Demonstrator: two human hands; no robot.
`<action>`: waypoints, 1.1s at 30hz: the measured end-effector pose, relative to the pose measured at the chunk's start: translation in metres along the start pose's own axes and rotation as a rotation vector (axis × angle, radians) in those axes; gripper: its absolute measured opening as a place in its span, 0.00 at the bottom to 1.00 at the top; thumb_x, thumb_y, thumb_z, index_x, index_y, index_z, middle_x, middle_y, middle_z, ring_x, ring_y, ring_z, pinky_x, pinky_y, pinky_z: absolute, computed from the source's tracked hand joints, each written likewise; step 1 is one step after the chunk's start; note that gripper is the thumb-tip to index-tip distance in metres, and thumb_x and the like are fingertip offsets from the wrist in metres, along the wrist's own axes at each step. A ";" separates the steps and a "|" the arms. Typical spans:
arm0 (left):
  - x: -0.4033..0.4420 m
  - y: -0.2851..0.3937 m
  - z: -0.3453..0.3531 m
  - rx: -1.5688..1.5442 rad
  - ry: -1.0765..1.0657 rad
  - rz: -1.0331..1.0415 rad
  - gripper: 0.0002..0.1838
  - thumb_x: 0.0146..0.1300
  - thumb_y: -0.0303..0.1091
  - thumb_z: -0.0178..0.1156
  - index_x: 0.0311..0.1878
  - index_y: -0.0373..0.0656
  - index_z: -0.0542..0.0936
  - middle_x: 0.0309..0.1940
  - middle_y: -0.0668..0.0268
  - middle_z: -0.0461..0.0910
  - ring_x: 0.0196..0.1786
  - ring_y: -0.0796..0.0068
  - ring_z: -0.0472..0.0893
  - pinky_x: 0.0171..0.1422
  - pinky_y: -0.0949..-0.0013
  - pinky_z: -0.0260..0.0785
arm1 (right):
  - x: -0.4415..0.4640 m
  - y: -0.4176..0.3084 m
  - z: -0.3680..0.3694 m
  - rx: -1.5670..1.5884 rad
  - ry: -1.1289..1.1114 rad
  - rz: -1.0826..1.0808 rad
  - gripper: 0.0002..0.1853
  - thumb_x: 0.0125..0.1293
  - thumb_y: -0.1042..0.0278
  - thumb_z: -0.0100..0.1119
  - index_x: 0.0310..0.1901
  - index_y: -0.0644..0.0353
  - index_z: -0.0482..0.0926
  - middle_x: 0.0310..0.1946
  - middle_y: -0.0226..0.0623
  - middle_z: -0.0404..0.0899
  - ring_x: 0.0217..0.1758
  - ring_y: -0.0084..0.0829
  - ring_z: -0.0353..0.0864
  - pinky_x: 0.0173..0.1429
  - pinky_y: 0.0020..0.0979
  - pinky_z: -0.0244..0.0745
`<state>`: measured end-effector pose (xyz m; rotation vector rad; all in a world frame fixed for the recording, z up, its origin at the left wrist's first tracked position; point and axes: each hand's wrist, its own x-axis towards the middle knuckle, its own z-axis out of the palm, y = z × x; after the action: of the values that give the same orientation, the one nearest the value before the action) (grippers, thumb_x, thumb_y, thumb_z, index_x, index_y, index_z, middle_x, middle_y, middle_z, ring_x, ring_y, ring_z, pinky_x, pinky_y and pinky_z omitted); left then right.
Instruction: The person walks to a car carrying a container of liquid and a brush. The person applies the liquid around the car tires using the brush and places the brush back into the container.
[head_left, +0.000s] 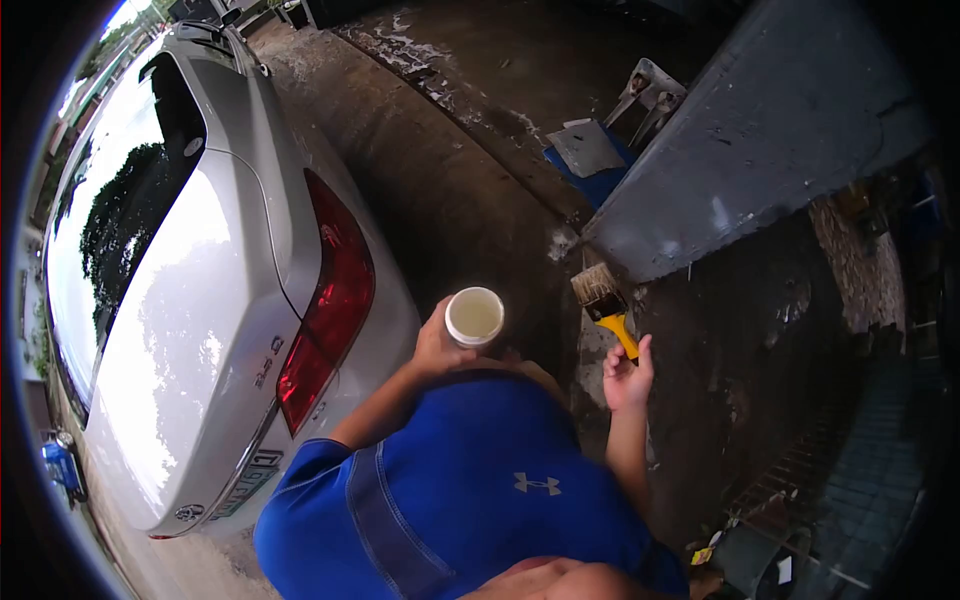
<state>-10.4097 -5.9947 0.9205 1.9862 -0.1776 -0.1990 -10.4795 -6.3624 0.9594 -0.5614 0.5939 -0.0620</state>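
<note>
My left hand (pixel 436 345) is wrapped round a white round tub (pixel 475 317), held upright in front of my body near the rear of the car. Its open top faces up and the inside looks pale; I cannot tell how much it holds. Out to the right, my right hand (pixel 628 380) grips a paintbrush (pixel 612 312) by the end of its yellow handle. The brush's light, worn-looking bristles point up and away from me, close to the lower corner of a grey metal panel (pixel 750 150).
A white car (pixel 215 250) with a red tail light (pixel 330 300) stands close on my left. Beyond the panel's edge lie a grey flat piece (pixel 590 148) on something blue and a dirty white plastic object (pixel 650 95). Rough wood (pixel 862 265) stands at right.
</note>
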 end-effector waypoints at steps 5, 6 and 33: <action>0.103 -0.025 -0.001 -0.158 0.291 -0.201 0.54 0.43 0.42 0.85 0.75 0.41 0.68 0.67 0.53 0.80 0.71 0.55 0.81 0.75 0.55 0.74 | 0.164 -0.010 0.092 0.007 -0.127 0.155 0.28 0.80 0.37 0.60 0.46 0.62 0.82 0.38 0.34 0.80 0.39 0.29 0.77 0.36 0.28 0.71; 0.129 -0.028 -0.009 -0.178 0.322 -0.228 0.54 0.43 0.42 0.85 0.74 0.41 0.68 0.67 0.53 0.81 0.70 0.55 0.82 0.75 0.56 0.74 | 0.194 -0.009 0.107 0.014 -0.180 0.202 0.29 0.81 0.38 0.59 0.49 0.64 0.81 0.41 0.35 0.80 0.42 0.29 0.77 0.37 0.28 0.72; 0.730 -0.226 -0.065 -0.093 1.109 -0.709 0.41 0.52 0.45 0.84 0.67 0.39 0.78 0.61 0.53 0.84 0.65 0.52 0.84 0.72 0.55 0.75 | 0.932 0.147 0.542 -0.785 -0.889 0.863 0.29 0.73 0.70 0.71 0.71 0.57 0.72 0.52 0.39 0.82 0.41 0.27 0.80 0.39 0.29 0.75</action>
<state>-9.6757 -6.0018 0.6975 1.7238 1.2167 0.4486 -9.4236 -6.1741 0.7760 -0.9532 -0.0873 1.2258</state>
